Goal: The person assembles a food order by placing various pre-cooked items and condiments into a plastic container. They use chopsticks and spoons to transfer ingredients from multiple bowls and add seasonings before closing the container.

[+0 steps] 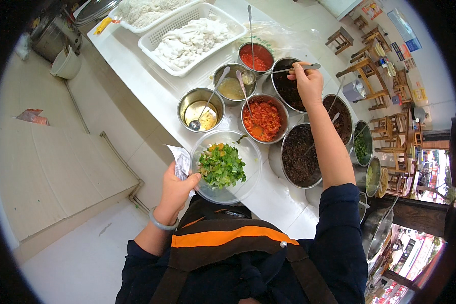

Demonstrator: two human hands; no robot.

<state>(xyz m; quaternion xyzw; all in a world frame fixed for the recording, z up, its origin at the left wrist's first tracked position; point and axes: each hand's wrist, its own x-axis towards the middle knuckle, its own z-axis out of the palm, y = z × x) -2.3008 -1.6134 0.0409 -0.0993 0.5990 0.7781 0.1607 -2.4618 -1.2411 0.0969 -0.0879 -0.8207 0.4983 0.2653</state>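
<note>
My right hand (307, 85) grips the handle of a metal ladle (249, 77) from above. Its cup, with pale liquid in it, is at the right rim of a steel pot of yellowish liquid (230, 89). With my left hand (176, 188) I pinch the left side of a clear plastic bowl (254, 167), and a printed paper slip (179, 158) is held in the same hand. Chopped green leaves (223, 169) with some yellow bits lie in the bowl. Right beside it stands a pot of chopped red chilli (262, 117) with a spoon in it.
More steel pots crowd the white table (137, 71): oily liquid (200, 114), red sauce (256, 55), dark shredded food (300, 154) and chopped greens (361, 147). A white basket (157, 57) of white noodle-like food stands at the back. Wooden stools (340, 39) are beyond, right.
</note>
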